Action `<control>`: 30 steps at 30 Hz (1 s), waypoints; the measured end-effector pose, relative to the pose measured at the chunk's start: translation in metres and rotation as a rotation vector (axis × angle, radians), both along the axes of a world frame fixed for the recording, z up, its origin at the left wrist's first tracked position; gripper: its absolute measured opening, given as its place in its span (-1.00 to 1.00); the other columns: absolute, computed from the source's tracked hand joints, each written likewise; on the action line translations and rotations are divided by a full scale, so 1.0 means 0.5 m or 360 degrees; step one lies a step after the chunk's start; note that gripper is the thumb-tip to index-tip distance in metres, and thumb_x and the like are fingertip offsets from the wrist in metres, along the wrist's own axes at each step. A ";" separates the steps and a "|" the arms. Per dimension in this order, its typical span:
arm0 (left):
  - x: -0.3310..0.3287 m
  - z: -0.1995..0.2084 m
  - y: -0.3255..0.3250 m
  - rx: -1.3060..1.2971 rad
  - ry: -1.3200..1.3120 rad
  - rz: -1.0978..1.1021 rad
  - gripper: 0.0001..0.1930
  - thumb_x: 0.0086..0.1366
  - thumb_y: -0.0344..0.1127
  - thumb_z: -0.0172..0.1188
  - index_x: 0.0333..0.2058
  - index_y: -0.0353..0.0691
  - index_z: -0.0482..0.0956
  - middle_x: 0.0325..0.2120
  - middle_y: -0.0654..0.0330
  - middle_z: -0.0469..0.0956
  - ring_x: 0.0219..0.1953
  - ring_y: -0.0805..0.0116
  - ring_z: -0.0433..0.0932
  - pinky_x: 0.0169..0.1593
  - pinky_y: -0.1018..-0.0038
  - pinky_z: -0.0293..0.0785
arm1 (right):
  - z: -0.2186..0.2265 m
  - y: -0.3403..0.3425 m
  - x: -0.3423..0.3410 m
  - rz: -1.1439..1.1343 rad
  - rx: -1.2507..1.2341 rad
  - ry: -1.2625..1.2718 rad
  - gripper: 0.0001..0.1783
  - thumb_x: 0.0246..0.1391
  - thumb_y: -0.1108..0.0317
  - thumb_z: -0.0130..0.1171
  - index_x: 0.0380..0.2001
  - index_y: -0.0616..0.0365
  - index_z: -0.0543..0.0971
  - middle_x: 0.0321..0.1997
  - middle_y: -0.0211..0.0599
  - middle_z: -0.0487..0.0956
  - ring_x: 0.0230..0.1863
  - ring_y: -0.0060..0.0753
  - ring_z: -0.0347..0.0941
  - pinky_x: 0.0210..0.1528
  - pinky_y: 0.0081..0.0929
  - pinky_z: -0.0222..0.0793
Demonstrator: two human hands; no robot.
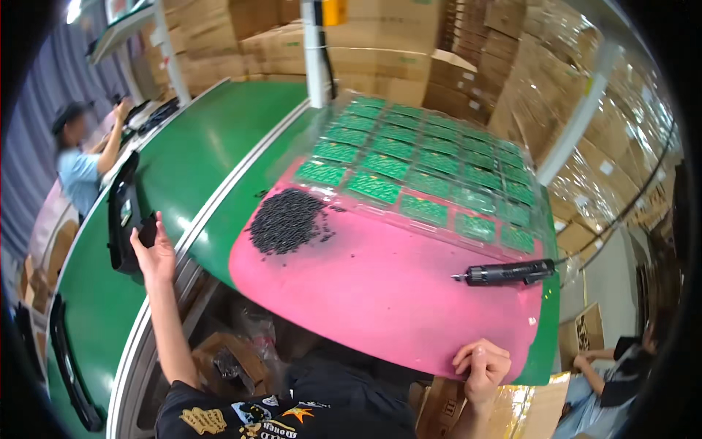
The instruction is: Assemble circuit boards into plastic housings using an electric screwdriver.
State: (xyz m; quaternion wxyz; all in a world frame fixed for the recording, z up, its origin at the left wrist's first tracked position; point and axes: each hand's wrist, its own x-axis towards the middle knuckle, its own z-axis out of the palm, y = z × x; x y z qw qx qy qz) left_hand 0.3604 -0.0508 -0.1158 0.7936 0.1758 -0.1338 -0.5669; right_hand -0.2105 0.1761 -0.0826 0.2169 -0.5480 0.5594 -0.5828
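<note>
My left hand [156,257] reaches out over the green belt, its thumb and fingers on either side of a dark part of a long black plastic housing [121,219]. Small light and green bits show inside the housing. At the near edge of the pink mat [351,293], my right hand [484,368] rests with its fingers curled in; whatever may be in them is hidden. Beyond it lies a black electric screwdriver [508,273], its bit pointing left. A heap of small black screws [287,222] covers the mat's far left corner.
Clear plastic trays of green circuit boards [420,164] fill the table's far side. Another black housing [69,366] lies on the green belt [197,150]. One person [84,164] works at far left, another [621,373] sits at lower right. Cardboard boxes [380,66] stand behind.
</note>
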 end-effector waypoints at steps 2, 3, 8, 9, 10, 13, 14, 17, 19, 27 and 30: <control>-0.035 0.028 -0.066 0.0382 0.0153 -0.0143 -0.40 0.39 -0.03 0.07 0.25 -0.27 0.22 0.15 0.04 0.48 -0.03 0.36 0.59 -0.20 0.56 0.60 | 0.015 0.005 -0.023 0.0028 -0.0084 -0.0009 -0.58 0.20 0.55 -0.03 -0.76 0.37 0.51 -0.64 -0.15 0.58 -0.69 -0.52 0.40 -0.63 -0.60 0.24; -0.061 0.023 -0.089 0.0376 -0.0212 -0.0158 -0.43 0.40 -0.05 0.04 0.25 -0.27 0.24 0.12 0.06 0.50 -0.02 0.36 0.57 -0.19 0.55 0.58 | 0.033 0.002 -0.025 0.0147 -0.0057 0.0062 -0.60 0.17 0.56 -0.01 -0.76 0.35 0.52 -0.64 -0.17 0.58 -0.69 -0.50 0.42 -0.62 -0.58 0.27; -0.315 0.105 -0.105 -0.0187 -0.1359 -0.0678 -0.67 0.42 -0.17 0.01 -0.02 -0.30 0.43 -0.32 0.17 0.59 -0.40 0.39 0.58 -0.36 0.59 0.48 | 0.087 -0.093 -0.024 0.0556 -0.0278 0.0570 -0.72 0.06 0.57 0.12 -0.72 0.24 0.48 -0.67 -0.26 0.48 -0.71 -0.30 0.40 -0.64 -0.42 0.28; -0.396 0.133 -0.090 -0.0242 -0.1559 -0.0747 -0.72 0.41 -0.21 0.03 -0.06 -0.30 0.45 -0.40 0.18 0.59 -0.43 0.39 0.58 -0.38 0.59 0.47 | 0.100 -0.122 -0.027 0.0627 -0.0309 0.0781 -0.71 0.06 0.58 0.12 -0.73 0.23 0.46 -0.67 -0.27 0.47 -0.70 -0.29 0.40 -0.64 -0.40 0.28; -0.482 0.155 -0.074 -0.0313 -0.1749 -0.0833 -0.77 0.40 -0.26 0.05 -0.11 -0.31 0.47 -0.48 0.18 0.58 -0.46 0.39 0.58 -0.40 0.59 0.46 | 0.107 -0.149 -0.028 0.0590 -0.0381 0.0835 -0.72 0.06 0.56 0.14 -0.72 0.22 0.44 -0.68 -0.26 0.41 -0.70 -0.25 0.37 -0.64 -0.36 0.25; -0.686 0.181 -0.008 -0.0974 -0.2401 -0.1164 -0.89 0.29 -0.41 0.12 -0.26 -0.32 0.53 -0.47 0.15 0.61 -0.51 0.36 0.59 -0.38 0.49 0.52 | 0.078 -0.236 -0.042 0.0304 -0.0582 0.0976 -0.74 0.04 0.49 0.21 -0.68 0.19 0.43 -0.67 -0.28 0.37 -0.67 -0.22 0.37 -0.61 -0.29 0.24; -0.729 0.183 0.007 -0.1348 -0.2695 -0.1070 -0.93 0.23 -0.47 0.16 -0.31 -0.33 0.55 -0.44 0.12 0.62 -0.47 0.32 0.60 -0.35 0.43 0.53 | 0.061 -0.264 -0.054 0.0136 -0.0735 0.1133 -0.80 0.02 0.45 0.23 -0.63 0.18 0.47 -0.59 -0.30 0.46 -0.62 -0.23 0.42 -0.57 -0.31 0.30; -0.795 0.158 0.000 -0.2000 -0.2846 -0.0517 -0.84 0.08 -0.51 0.25 -0.31 -0.28 0.56 -0.45 0.10 0.57 -0.38 0.07 0.55 -0.29 0.30 0.50 | 0.014 -0.298 -0.067 0.0008 -0.0739 0.1049 -0.88 0.01 0.43 0.24 -0.53 0.18 0.50 -0.49 -0.31 0.53 -0.55 -0.20 0.48 -0.51 -0.31 0.40; -0.797 0.110 -0.030 -0.2035 -0.2854 -0.0440 -0.83 0.07 -0.51 0.25 -0.31 -0.29 0.55 -0.43 0.09 0.57 -0.35 0.06 0.54 -0.24 0.27 0.49 | -0.003 -0.288 -0.073 -0.0028 -0.0684 0.1010 -0.89 0.01 0.44 0.23 -0.49 0.18 0.49 -0.48 -0.28 0.53 -0.51 -0.15 0.50 -0.46 -0.28 0.45; -0.774 0.086 -0.055 -0.1848 -0.3073 -0.0336 -0.78 0.16 -0.51 0.20 -0.18 -0.35 0.53 -0.30 -0.03 0.54 -0.21 -0.03 0.49 -0.08 0.19 0.42 | -0.044 -0.302 -0.068 0.0107 -0.0431 0.0874 -0.78 0.01 0.36 0.20 -0.26 0.18 0.48 -0.27 -0.21 0.47 -0.14 -0.10 0.42 -0.10 -0.19 0.38; -0.775 0.104 -0.055 -0.1848 -0.3214 -0.0420 -0.74 0.27 -0.41 0.20 -0.08 -0.34 0.55 -0.22 -0.08 0.54 -0.13 -0.06 0.49 -0.02 0.17 0.45 | -0.037 -0.297 -0.082 0.0099 -0.0406 0.0960 -0.73 -0.03 0.36 0.21 -0.23 0.19 0.49 -0.24 -0.23 0.48 -0.11 -0.13 0.41 -0.09 -0.19 0.35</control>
